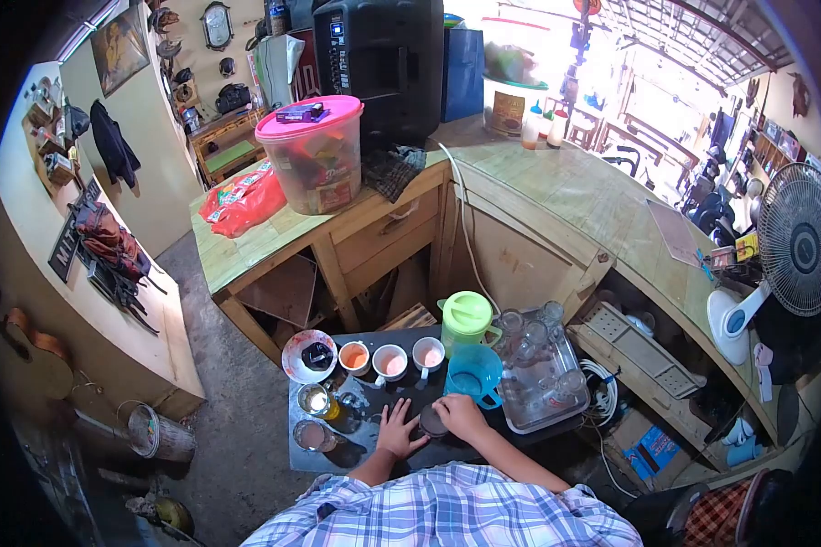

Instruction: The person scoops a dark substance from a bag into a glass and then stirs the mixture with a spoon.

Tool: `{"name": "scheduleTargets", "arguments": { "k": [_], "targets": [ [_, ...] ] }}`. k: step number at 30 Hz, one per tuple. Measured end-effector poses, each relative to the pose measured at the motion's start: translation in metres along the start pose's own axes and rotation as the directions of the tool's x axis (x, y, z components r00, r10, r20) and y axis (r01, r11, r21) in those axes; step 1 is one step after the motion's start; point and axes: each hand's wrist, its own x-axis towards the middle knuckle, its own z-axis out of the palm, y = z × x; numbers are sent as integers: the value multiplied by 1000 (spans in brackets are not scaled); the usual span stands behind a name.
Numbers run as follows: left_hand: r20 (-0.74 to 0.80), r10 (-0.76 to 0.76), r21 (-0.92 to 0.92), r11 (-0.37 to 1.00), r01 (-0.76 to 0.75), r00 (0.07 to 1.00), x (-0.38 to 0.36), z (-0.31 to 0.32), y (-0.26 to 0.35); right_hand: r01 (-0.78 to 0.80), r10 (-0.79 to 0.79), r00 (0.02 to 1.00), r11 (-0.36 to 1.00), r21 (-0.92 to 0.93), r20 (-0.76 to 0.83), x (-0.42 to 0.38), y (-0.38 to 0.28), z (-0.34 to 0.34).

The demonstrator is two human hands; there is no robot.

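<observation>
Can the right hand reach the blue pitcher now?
Probably yes: the blue pitcher stands just beyond the right hand, nothing visible between, though that hand touches a dark round item.

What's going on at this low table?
Someone's right hand has its fingers at a small dark round item; the left hand is spread on the dark tabletop beside it. Three filled cups stand in a row. A green pitcher and a blue one stand between the cups and a metal tray of glassware.

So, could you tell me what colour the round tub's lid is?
Pink, in the head view.
</observation>
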Motion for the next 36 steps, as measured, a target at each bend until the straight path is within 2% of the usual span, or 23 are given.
{"name": "scheduleTargets", "arguments": {
  "k": [1, 3, 4, 6, 7, 9, 10, 12, 13, 15, 19, 21, 22, 24, 25, 27, 28, 30, 31, 33, 34, 36],
  "targets": [
    [-38, 14, -42, 999, -15, 999, -1, 0, 1, -1, 1, 1000, 1000, 0, 0, 0, -1, -3],
    [13, -4, -3, 1000, 4, 1000, -1, 0, 1, -65, 112, 966, 977, -205, 231, -2, -2, -10],
    [58, -24, 40, 999, 22, 998, -1, -1, 1, -68, 116, 966, 977, -204, 231, -3, -3, -9],
    [64, -26, 48, 999, 23, 998, -1, -3, 2, -14, 16, 998, 999, -40, 54, -2, -3, -6],
    [68, -30, 54, 998, 27, 997, 0, -3, 2, -12, 14, 998, 999, -41, 54, -1, -2, -5],
    [74, -32, 53, 998, 28, 997, 0, -4, 2, -16, 51, 989, 969, -248, 138, -4, -2, -5],
    [80, -31, 55, 998, 27, 996, 0, -5, 3, -17, 53, 989, 968, -250, 140, -5, -3, -7],
    [87, -35, 57, 998, 30, 996, -1, -5, 4, -23, 38, 993, 992, -122, 116, -3, -6, -8],
    [92, -39, 59, 998, 34, 995, 0, -5, 3, -20, 34, 993, 992, -122, 116, -3, -5, -7],
    [75, -32, 49, 998, 29, 997, 0, -5, 2, -5, 25, 996, 972, -233, 82, -5, -4, -5],
    [82, -35, 57, 998, 30, 996, 0, -6, 4, -13, 31, 988, 992, -124, 149, -3, 0, -6],
    [70, -34, 47, 998, 30, 997, 0, -6, 3, -32, 41, 998, 988, -149, 57, -4, -5, -5],
    [62, -29, 35, 999, 27, 998, 0, -5, 4, -35, 44, 997, 988, -150, 59, -4, -6, -9],
    [56, -24, 29, 999, 22, 998, -1, -4, 4, -31, 77, 970, 980, -197, 231, -1, -10, -17],
    [47, -18, 26, 1000, 17, 999, -1, -3, 3, -31, 77, 970, 980, -195, 229, -2, -9, -14],
    [54, -23, 33, 999, 21, 998, 0, -3, 2, -21, 25, 999, 995, -99, 34, -3, -9, -9],
    [63, -30, 36, 999, 28, 998, 0, -2, 2, -20, 24, 999, 995, -99, 35, -2, -8, -10],
    [52, -25, 28, 999, 23, 998, -1, -1, 2, -6, 54, 976, 975, -224, 212, -2, -5, -14],
    [38, -18, 23, 1000, 18, 999, -1, -2, 2, -7, 55, 976, 975, -223, 210, -2, -6, -13],
    [40, -20, 24, 1000, 19, 999, -1, -2, 2, -39, 40, 999, 998, -39, 15, -1, -8, -10],
    [42, -23, 23, 999, 22, 999, 0, -2, 2, -38, 39, 999, 999, -39, 15, -1, -7, -11],
    [34, -20, 17, 1000, 19, 999, 0, -1, 2, -32, 86, 972, 969, -245, 216, -2, -2, -12]
  ]
}}
